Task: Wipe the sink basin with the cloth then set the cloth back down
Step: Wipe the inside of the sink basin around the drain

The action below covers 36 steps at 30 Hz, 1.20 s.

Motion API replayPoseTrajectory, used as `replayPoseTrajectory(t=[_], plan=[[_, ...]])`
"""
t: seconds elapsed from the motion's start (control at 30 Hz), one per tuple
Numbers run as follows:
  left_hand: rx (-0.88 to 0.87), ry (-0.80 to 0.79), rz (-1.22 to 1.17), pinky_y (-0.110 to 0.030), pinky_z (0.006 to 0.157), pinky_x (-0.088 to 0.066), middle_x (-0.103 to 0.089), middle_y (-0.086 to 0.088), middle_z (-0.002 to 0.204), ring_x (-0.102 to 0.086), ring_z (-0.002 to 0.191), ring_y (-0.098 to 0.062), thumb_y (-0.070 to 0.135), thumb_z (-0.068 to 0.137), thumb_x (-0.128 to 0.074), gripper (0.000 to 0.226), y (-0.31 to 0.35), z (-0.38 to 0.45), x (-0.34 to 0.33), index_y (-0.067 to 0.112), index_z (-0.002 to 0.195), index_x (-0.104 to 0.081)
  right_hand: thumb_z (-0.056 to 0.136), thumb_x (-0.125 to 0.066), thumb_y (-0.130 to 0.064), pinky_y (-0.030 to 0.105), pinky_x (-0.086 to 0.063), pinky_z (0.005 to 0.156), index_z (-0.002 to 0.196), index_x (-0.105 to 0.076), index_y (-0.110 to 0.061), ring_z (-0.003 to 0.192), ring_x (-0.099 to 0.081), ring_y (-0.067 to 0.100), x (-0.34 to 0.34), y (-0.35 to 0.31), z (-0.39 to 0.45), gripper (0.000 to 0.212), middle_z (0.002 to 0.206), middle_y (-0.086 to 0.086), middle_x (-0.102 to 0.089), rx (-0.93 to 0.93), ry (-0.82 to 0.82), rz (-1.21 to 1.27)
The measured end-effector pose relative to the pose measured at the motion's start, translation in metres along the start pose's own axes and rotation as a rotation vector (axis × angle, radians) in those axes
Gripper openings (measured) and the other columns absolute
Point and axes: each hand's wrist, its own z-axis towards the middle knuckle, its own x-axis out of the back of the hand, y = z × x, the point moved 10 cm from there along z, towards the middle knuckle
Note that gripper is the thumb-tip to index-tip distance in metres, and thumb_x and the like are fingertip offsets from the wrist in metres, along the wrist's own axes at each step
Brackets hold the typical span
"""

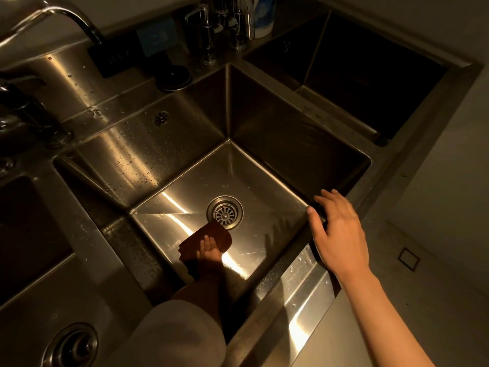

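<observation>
A deep stainless steel sink basin fills the middle of the view, with a round drain strainer in its floor. My left hand reaches down into the basin and presses a dark brown cloth flat on the floor, just below and left of the drain. My right hand rests on the basin's right front rim with fingers spread and holds nothing. A pale sleeve covers my left forearm.
A curved faucet arches at the top left. Chrome taps and dispensers and a white bottle stand behind the basin. A second basin lies to the right, a third with a drain at the lower left. Water droplets dot the back wall.
</observation>
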Motion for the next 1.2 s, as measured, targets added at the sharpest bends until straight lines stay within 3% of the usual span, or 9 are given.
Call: replayPoseTrajectory(t=[0.57, 0.9, 1.2], plan=[[0.07, 0.093, -0.09, -0.037, 0.121, -0.015, 0.003, -0.008, 0.162, -0.002, 0.151, -0.022, 0.022, 0.104, -0.032, 0.059, -0.031, 0.018, 0.031, 0.009, 0.153, -0.002, 0.095, -0.041, -0.035, 0.042, -0.024, 0.115, 0.129, -0.051, -0.015, 0.137, -0.03, 0.018, 0.0, 0.0, 0.0, 0.041, 0.141, 0.004, -0.047, 0.009, -0.006, 0.01], [0.02, 0.129, -0.079, -0.039, 0.12, -0.02, -0.004, -0.011, 0.162, -0.008, 0.15, -0.025, 0.013, 0.102, -0.034, 0.056, -0.046, 0.034, 0.053, 0.007, 0.153, -0.01, 0.095, -0.04, -0.036, 0.042, -0.024, 0.114, 0.128, -0.052, -0.015, 0.137, -0.032, 0.018, -0.001, 0.001, 0.0, 0.041, 0.14, 0.004, -0.047, 0.013, -0.003, 0.011], [0.105, 0.153, -0.101, -0.038, 0.121, -0.014, 0.003, -0.009, 0.162, -0.001, 0.151, -0.023, 0.015, 0.103, -0.027, 0.057, -0.048, 0.021, 0.042, 0.013, 0.154, -0.002, 0.094, -0.04, -0.037, 0.045, -0.026, 0.114, 0.127, -0.053, -0.015, 0.136, -0.032, 0.019, 0.0, 0.0, 0.001, 0.042, 0.14, 0.005, -0.048, 0.004, 0.003, 0.027]])
